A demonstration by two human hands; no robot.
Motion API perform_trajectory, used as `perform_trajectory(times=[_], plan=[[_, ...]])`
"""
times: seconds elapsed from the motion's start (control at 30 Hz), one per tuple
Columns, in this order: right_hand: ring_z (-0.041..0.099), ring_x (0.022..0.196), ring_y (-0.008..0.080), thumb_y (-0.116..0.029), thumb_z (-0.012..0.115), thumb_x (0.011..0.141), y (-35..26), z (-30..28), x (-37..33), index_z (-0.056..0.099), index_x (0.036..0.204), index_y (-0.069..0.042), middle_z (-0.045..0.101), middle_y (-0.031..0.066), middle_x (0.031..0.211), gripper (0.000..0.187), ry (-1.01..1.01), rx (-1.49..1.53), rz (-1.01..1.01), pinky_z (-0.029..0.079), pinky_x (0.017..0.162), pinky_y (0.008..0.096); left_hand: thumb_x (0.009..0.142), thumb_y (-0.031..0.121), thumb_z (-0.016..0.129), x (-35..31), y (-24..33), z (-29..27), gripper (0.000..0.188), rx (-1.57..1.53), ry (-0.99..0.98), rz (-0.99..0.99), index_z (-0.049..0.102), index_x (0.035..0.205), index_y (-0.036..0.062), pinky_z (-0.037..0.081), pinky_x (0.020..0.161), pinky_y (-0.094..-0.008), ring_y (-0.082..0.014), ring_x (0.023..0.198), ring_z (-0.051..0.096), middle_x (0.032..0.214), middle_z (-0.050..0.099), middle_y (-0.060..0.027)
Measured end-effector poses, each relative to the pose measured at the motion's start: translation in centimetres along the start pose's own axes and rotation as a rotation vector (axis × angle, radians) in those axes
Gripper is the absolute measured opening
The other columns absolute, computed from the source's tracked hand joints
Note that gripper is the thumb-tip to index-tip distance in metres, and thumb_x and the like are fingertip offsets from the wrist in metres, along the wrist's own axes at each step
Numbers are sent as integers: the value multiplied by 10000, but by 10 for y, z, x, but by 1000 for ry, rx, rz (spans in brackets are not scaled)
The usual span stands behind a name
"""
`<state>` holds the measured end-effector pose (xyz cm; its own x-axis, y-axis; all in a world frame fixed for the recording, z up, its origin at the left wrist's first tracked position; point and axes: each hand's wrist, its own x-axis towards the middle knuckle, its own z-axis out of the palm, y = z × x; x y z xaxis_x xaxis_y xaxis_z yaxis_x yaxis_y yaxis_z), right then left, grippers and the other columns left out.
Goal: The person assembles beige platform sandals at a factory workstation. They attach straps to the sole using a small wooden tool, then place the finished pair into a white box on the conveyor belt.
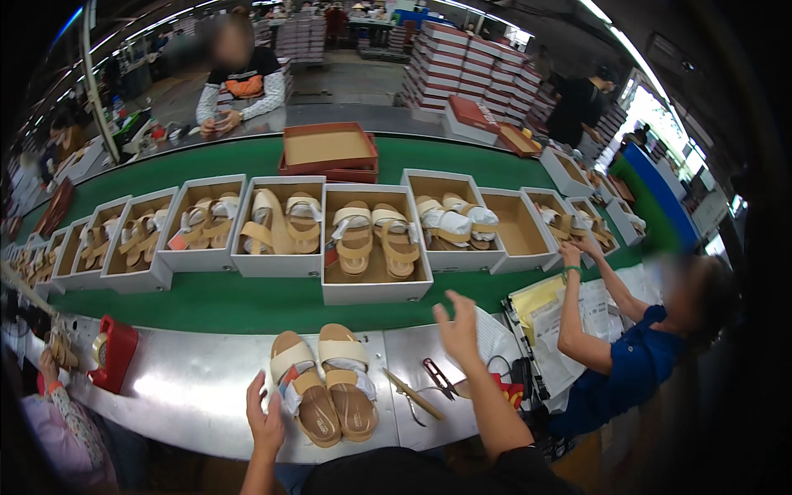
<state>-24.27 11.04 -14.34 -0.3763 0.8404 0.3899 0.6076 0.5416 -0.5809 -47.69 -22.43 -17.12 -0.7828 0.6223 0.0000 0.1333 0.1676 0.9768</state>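
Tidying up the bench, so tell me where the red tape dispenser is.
In the head view, the red tape dispenser stands toward the left on the metal bench, near the green belt, left of the unboxed sandals.

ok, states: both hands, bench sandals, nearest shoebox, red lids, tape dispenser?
Left hand: open, holding nothing
Right hand: open, holding nothing
Tan sandals: soles down, side by side, straps partly wrapped
Nearest white shoebox: lidless, holding two sandals
Red lids: stacked, top one inside-up
Red tape dispenser: roll loaded
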Motion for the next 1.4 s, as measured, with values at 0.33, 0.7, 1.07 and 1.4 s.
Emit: perform_trajectory(times=[0.33, 0.7, 1.07, 1.4], plan=[[354, 1384, 426, -405, 618, 934, 142, -9, 153, 462, 1438, -65, 425, 235, 1446, 628, 211, -349, 469, 364, 1081, 553, 864, 197, 701, 245, 21, 15, 537, 845, 50, 393, 549, 1373, 118, 350, 1100, -503, -405, 1358, 417, 1472, 454, -202], [481, 1290, 386, -254, 658, 797, 193, -37, 193, 564, 1354, -106, 547, 202, 1341, 584, -68, -279, 486, 409, 1057, 533, 715, 154, 804, 264, 15, 38, 313, 985, 86, 214, 663, 961, 22, 405, 1028, -512, -402, 1239, 477, 1311, 483, -216], [590, 1135, 427, -202, 592, 801, 148, -18, 183, 626, 1260, -73, 657, 212, 1203, 478, -86, -191, 383, 460, 1001, 495, 647, 248, 899, 226, -14, -3, 467, 930, 286, 285, 638, 971, 35, 448, 888, -472, -382, 1045, 535, 1114, 552, -166], [607, 1118, 432, -194, 599, 796, 153, 15, 209, 626, 1278, -69, 667, 240, 1176, 499, -200, 5, 332, 484, 977, 451, 663, 259, 884, 267, -54, -33, 480, 902, 271, 337, 620, 971, 2, 436, 886, -477, -388, 1030, 539, 1089, 553, -176]])
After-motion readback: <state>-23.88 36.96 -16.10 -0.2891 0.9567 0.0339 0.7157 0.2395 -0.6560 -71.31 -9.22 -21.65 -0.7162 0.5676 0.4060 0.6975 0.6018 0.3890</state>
